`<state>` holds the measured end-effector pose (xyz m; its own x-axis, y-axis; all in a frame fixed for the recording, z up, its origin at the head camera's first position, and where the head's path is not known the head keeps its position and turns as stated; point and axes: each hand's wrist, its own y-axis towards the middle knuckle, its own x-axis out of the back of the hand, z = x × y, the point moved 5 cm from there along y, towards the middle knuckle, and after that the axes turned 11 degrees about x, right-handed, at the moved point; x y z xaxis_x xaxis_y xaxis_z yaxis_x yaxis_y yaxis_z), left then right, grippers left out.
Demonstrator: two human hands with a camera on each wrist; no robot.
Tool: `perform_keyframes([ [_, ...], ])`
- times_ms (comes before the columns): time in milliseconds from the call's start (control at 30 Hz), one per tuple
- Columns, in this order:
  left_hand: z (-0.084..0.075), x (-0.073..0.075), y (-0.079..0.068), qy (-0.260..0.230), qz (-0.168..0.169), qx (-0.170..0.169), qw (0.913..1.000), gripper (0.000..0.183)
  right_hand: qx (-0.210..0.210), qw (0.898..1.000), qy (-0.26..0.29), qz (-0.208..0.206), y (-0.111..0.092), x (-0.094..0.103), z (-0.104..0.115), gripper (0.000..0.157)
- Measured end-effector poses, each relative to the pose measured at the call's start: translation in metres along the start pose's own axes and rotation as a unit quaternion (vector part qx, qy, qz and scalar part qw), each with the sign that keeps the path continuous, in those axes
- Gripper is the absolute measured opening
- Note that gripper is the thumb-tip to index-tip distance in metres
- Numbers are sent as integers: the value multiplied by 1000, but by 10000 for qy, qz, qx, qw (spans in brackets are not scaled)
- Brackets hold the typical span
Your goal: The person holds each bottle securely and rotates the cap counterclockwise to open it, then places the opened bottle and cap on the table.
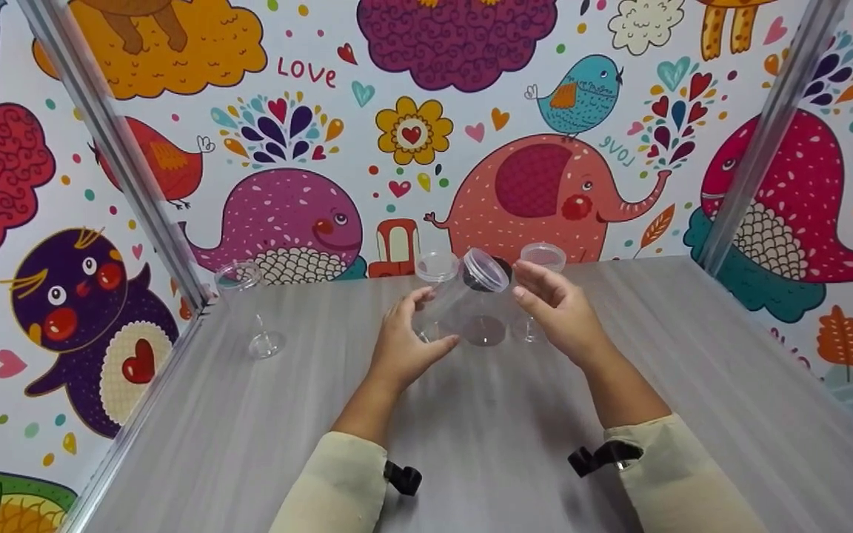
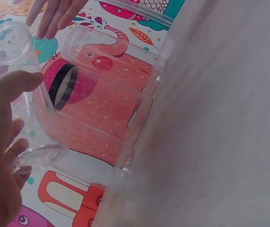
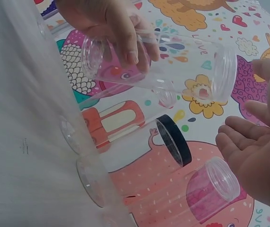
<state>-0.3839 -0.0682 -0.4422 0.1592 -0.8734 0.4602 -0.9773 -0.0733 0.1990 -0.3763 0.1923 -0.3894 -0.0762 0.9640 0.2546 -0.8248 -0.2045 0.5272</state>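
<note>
A clear, colourless plastic cylindrical jar (image 3: 173, 71) tilts in front of the upright black-rimmed transparent jar (image 2: 99, 104), its long axis slanting, its thick-rimmed end pointing up and rightward. The left hand (image 1: 406, 340) has its grip spread wide round the tilted jar's body; the right hand's (image 1: 563, 307) grip is spread, holding nothing, near the black rim.

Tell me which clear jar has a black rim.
The middle jar of three standing behind the tilted jar in the left hand. Its rim alone is black; the other four have clear rims.
</note>
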Motion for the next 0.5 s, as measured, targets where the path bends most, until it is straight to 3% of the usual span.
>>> perform_keyframes([
  [267, -1, -4, -4, 224, 500, 73, 9985, 89, -23, 9996, -221, 144, -1, -5, -4, 65],
  [500, -3, -7, -6, 263, 947, 80, 9951, 90, 183, 9964, -829, -3, -2, -6, 0, 52],
])
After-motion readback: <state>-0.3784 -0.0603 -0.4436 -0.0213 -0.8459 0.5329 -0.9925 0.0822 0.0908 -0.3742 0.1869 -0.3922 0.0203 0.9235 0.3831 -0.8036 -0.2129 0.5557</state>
